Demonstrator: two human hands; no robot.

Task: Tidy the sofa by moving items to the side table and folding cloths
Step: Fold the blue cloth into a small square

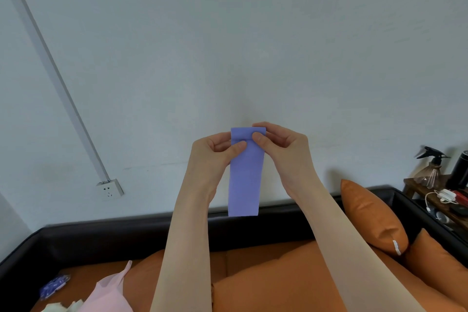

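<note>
Folding step: left hand (217,149) and right hand (281,142) pinch the purple cloth (244,180) at its top edge, above the sofa (266,276). Apparently folded narrow; next, halve lengthwise.

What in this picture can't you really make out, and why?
- Head view: the pink cloth and the pale cloth beside it are cut off by the bottom edge.
- The blue patterned item on the sofa is too small and blurred to identify.
- The side table runs off the right edge; its small clutter is too small to name.
- The purple cloth: its top corners are covered by the left hand and right hand.
</note>
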